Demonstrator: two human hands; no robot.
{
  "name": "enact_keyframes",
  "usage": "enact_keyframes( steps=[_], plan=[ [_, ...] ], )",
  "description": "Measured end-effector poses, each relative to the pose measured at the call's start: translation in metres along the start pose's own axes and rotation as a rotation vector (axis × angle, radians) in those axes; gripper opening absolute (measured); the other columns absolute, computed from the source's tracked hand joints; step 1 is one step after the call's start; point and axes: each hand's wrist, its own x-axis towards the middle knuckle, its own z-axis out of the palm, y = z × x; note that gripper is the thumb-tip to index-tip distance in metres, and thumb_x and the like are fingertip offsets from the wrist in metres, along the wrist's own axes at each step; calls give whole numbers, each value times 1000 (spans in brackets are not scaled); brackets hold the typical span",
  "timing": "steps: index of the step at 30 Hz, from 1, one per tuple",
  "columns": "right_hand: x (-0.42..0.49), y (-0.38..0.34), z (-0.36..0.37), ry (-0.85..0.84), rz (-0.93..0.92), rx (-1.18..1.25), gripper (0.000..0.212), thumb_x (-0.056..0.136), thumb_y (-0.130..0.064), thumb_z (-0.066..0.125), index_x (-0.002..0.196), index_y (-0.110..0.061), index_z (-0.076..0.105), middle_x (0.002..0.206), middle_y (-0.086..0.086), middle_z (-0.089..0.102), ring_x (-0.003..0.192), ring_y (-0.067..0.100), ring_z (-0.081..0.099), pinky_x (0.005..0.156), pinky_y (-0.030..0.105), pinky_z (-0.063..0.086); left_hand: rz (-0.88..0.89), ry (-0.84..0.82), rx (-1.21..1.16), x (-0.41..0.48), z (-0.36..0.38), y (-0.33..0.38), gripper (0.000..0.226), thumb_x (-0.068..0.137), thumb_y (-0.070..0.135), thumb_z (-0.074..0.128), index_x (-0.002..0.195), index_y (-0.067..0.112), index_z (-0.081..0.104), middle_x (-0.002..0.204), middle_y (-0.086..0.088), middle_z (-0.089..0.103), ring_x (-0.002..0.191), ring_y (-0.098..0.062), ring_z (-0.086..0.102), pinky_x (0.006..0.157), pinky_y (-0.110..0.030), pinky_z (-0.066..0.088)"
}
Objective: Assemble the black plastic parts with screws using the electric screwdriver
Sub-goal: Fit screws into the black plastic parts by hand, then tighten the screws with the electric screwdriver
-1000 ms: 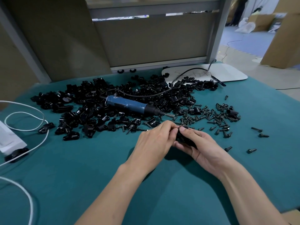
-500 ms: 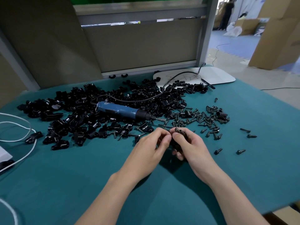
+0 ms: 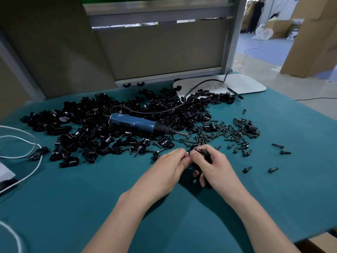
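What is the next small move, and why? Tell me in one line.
Probably finish seating the screw in the black part. The left hand pinches what looks like a screw against the part gripped by the right hand, and the electric screwdriver lies untouched in the pile, so driving seems premature.

Both hands meet above table (image 3: 73,207), near front edge of loose screws (image 3: 228,136). Right hand (image 3: 213,167) grips black part (image 3: 205,155), fingers curled round it. Left hand (image 3: 169,168) pinches small screw (image 3: 187,152) at thumb and forefinger, tip against part. Screwdriver (image 3: 138,123) lies on parts pile (image 3: 87,125), bit toward loose screws, cord (image 3: 164,110) trailing back. White cable (image 3: 32,167) at left edge.
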Motion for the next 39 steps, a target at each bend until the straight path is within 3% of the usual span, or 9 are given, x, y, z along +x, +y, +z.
enact_keyframes(
  steps=[10,13,16,20,24,26,29,35,39],
  plan=[
    [8,2,-5,-53,75,118,19,101,-26,65,82,-24,70,72,-1,68,58,21,64,43,26,46,71,64,2,-1,1,-1,20,104,42,47,94,27,57,90,16,57,86,-2,54,70,-20,42],
    [11,0,-5,-10,116,242,17,99,-20,66,85,-17,73,79,2,73,60,19,65,47,25,50,-149,251,-187,3,-5,-6,19,100,51,51,101,35,61,91,18,65,85,4,60,68,-13,43],
    [19,-3,-7,22,174,348,18,99,-16,65,85,-9,74,90,9,77,63,19,67,54,26,57,-475,520,-201,20,-39,-23,43,101,54,44,122,17,54,97,5,68,87,-11,67,71,-28,52],
    [28,-8,-3,27,157,305,15,100,-19,65,94,-8,72,99,3,79,67,17,72,51,27,56,-825,409,-122,57,-79,-33,58,102,58,39,109,2,55,123,-19,59,82,-32,69,72,-40,58],
    [30,-8,-4,53,115,295,20,95,-33,73,79,-22,73,89,5,78,61,15,68,42,26,47,-1009,326,-160,91,-86,-24,70,101,50,50,144,-5,40,142,-24,45,70,-30,60,79,-44,63],
    [30,-8,-6,42,103,283,23,93,-39,73,74,-27,72,88,4,77,61,13,66,42,26,46,-1074,331,-191,101,-89,-23,74,101,44,56,149,-7,32,125,-21,52,63,-28,57,79,-42,63],
    [30,-6,-7,21,99,263,24,98,-34,69,76,-24,71,89,2,76,63,13,66,44,26,46,-1122,385,-339,111,-90,-23,68,100,30,59,151,-3,28,100,-10,52,62,-30,56,83,-41,61],
    [33,-6,-11,45,127,415,19,100,-23,65,86,-25,76,90,7,76,62,15,62,41,26,41,-1131,612,-794,121,-88,-39,59,101,25,57,150,8,30,149,-18,41,121,-39,54,91,-45,56],
    [34,-7,-13,74,153,469,24,89,-43,75,75,-25,75,86,6,75,58,13,59,40,24,39,-1041,718,-855,117,-86,-41,35,97,32,59,123,11,49,120,-11,53,100,-30,59,58,-35,48]
  ],
)
